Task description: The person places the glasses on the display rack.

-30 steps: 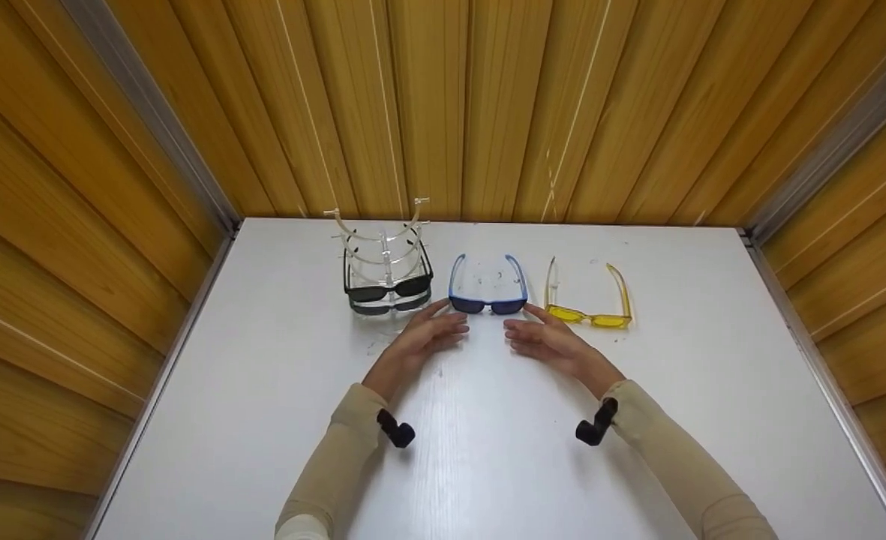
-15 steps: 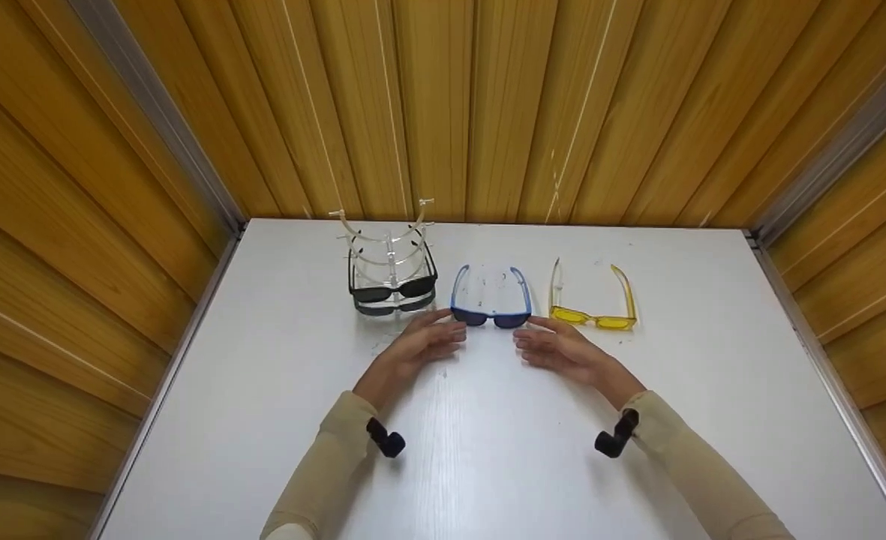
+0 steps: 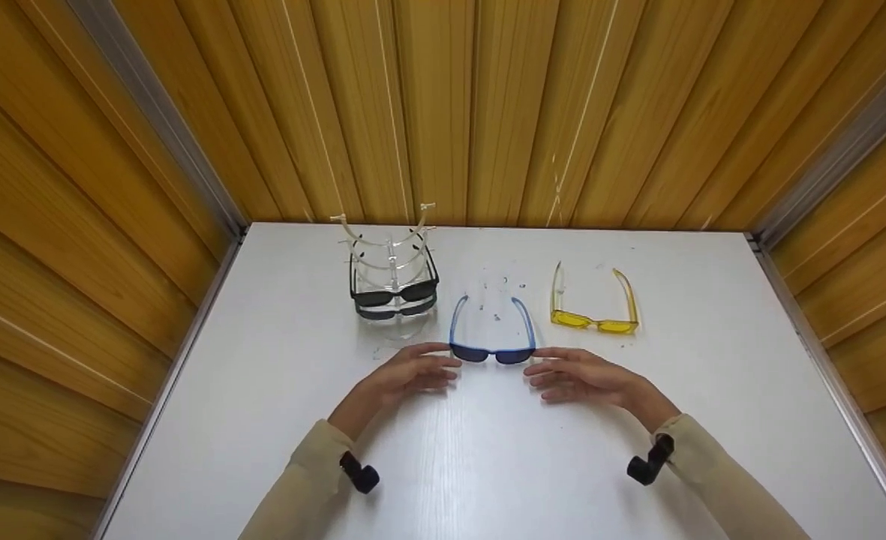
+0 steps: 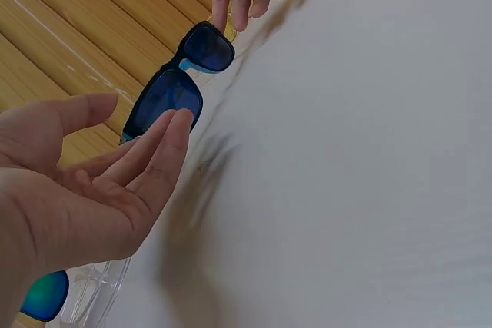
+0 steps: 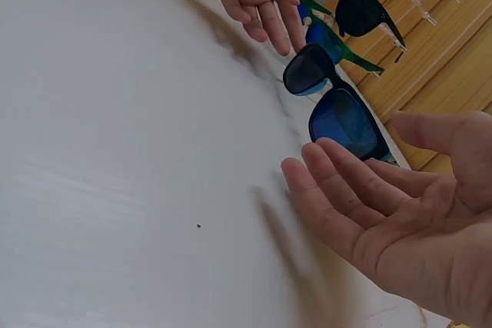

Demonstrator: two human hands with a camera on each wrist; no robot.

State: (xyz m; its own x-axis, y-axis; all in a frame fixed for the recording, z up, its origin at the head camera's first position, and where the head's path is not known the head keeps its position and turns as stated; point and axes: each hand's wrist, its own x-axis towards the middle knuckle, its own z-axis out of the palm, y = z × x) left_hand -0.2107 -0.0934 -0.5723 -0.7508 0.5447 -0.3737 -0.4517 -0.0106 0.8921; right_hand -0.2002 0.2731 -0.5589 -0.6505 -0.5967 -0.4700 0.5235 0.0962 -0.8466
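Blue-framed sunglasses (image 3: 492,354) with dark blue lenses are in the middle of the head view, arms unfolded and pointing away from me. My left hand (image 3: 405,375) touches their left end with its index finger. At the right end, the index finger of my right hand (image 3: 589,377) touches the frame. Both hands have mostly straight fingers, and both thumbs stand apart from the sunglasses, as the left wrist view and right wrist view show. Whether the sunglasses rest on the table or hang just above it, I cannot tell.
A clear display stand (image 3: 393,262) at the back left bears black sunglasses (image 3: 397,295) and a second pair (image 3: 397,310) below them. Yellow glasses (image 3: 595,322) lie unfolded on the white table (image 3: 473,465), right of the blue pair. Wood-patterned walls (image 3: 443,112) enclose the table.
Both hands have come toward me, bringing the blue sunglasses with them, away from the row with the yellow glasses. The stand and the yellow glasses have stayed put.
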